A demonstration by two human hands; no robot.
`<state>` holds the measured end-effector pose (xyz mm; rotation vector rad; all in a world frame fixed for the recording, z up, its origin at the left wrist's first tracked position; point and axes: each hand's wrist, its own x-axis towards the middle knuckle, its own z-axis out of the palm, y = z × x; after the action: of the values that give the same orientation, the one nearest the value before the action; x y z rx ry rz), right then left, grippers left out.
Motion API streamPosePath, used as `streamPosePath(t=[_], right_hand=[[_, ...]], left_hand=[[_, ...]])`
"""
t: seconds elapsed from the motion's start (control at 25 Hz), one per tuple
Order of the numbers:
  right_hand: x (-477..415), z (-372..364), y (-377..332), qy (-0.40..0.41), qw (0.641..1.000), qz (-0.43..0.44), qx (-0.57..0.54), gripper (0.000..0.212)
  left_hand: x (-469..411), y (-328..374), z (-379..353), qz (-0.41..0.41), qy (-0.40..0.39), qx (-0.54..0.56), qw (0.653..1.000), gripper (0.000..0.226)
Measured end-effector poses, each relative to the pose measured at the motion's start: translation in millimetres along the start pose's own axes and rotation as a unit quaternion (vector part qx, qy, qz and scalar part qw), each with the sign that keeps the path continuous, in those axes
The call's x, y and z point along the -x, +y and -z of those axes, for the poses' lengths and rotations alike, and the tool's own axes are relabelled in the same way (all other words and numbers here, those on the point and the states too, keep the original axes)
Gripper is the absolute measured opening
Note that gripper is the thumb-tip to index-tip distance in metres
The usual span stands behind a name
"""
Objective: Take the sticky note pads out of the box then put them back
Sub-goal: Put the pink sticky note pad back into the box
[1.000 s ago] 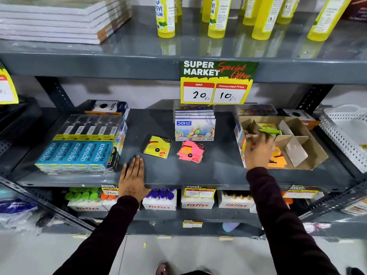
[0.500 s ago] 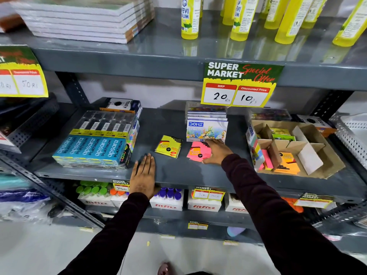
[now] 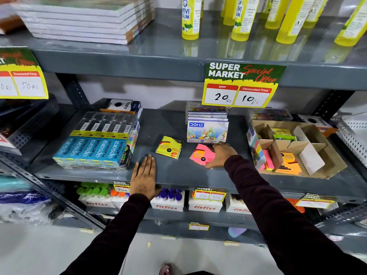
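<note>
Two pads are out on the shelf (image 3: 178, 124): the yellow pad (image 3: 169, 149) lies alone, and the right hand (image 3: 219, 154) is curled over the pink pad (image 3: 200, 155), thumb at its near edge, though I can't tell if it's actually gripping. Left hand (image 3: 144, 176) lies flat and open at the shelf's front edge. Looks like the put-back step, so next it needs a lift over the cardboard box (image 3: 327, 165) wall into a slot, with open shelf between.

The shelf (image 3: 174, 124) was grey painted metal with a dull sheen. The box (image 3: 329, 165) was matt brown cardboard. The pink pad (image 3: 200, 155) wore glossy plastic wrap.
</note>
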<state>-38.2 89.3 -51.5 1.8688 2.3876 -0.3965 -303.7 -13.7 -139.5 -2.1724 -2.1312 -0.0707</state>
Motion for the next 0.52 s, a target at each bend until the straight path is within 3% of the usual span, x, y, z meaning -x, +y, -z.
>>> streamPosePath(t=[0.16,0.32,0.44,0.52], right_hand=[[32,13,5,0.111,0.992,-0.048,-0.042,0.071],[78,38,51,0.309,0.915,-0.199,-0.164,0.061],[101,42,115,0.333,0.853,-0.339,-0.217,0.076],[102,37,147,0.307,0.835,-0.392,-0.233,0.079]], left_hand=[[2,1,1,0.005,0.019,0.007,1.0,0.102],[1,1,1,0.002,0.014,0.016,1.0,0.109],[2,1,1,0.003,0.006,0.02,1.0,0.115],[2,1,3,0.009,0.005,0.022,1.0,0.115]])
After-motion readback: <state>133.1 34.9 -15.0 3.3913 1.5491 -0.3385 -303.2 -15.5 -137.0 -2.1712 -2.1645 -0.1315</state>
